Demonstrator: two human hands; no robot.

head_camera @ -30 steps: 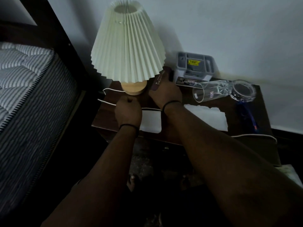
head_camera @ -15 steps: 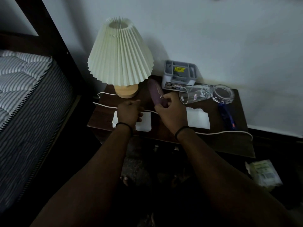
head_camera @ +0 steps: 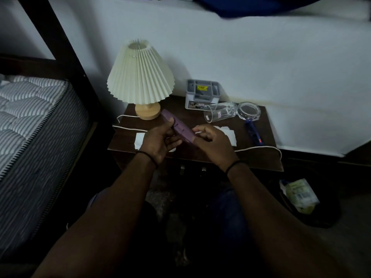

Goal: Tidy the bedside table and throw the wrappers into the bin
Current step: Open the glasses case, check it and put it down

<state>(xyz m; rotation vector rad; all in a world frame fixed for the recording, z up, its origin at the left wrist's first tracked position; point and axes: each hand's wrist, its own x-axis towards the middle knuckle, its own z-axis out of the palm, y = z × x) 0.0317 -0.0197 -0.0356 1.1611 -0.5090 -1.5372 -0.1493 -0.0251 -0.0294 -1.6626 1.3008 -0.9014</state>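
Over the front of the dark bedside table [head_camera: 259,159], both hands hold a long purple wrapper [head_camera: 176,126]. My left hand [head_camera: 158,141] grips its far, upper part. My right hand [head_camera: 212,143] pinches its near end. Two white paper pieces lie on the table, one [head_camera: 139,139] partly under my left hand, the other [head_camera: 230,135] behind my right hand. A blue wrapper [head_camera: 253,132] lies at the table's right. On the floor at the right stands a dark bin [head_camera: 325,215] with a pale packet [head_camera: 301,195] in it.
A pleated lamp [head_camera: 140,77] stands at the table's back left, its white cord [head_camera: 259,148] running along the front edge. A grey organiser box [head_camera: 202,94], a glass on its side [head_camera: 218,114] and a glass ashtray [head_camera: 249,113] sit at the back. A mattress [head_camera: 30,125] lies left.
My right hand lifted the purple wrapper from beside the lamp base and brought it toward me. My left hand left the table and took hold of it too. The view pulled back.
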